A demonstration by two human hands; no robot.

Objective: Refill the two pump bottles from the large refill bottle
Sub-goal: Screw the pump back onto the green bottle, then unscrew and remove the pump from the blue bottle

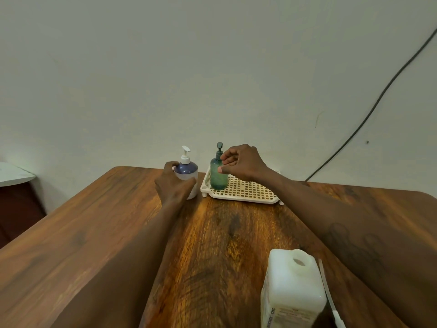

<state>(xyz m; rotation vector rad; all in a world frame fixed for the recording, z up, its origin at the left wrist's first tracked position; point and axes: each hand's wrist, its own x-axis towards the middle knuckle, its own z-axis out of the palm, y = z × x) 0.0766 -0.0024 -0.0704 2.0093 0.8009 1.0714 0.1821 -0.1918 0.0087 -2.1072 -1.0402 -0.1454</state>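
A white pump bottle with a dark blue top (186, 167) stands at the far side of the wooden table (99, 233); my left hand (173, 183) grips its body from the left. A green pump bottle (218, 177) stands upright in the left end of a cream perforated tray (248, 191). My right hand (241, 163) hovers at its shoulder with fingers loosely curled, thumb in front of the bottle, and no clear grip. The large white refill bottle (293, 290) stands near me at the lower right with its mouth uncapped.
A thin white strip with a white end piece (329, 301) lies just right of the refill bottle. A dark cable (369, 114) runs down the wall behind the table. A white-topped cabinet (14, 174) stands at the far left.
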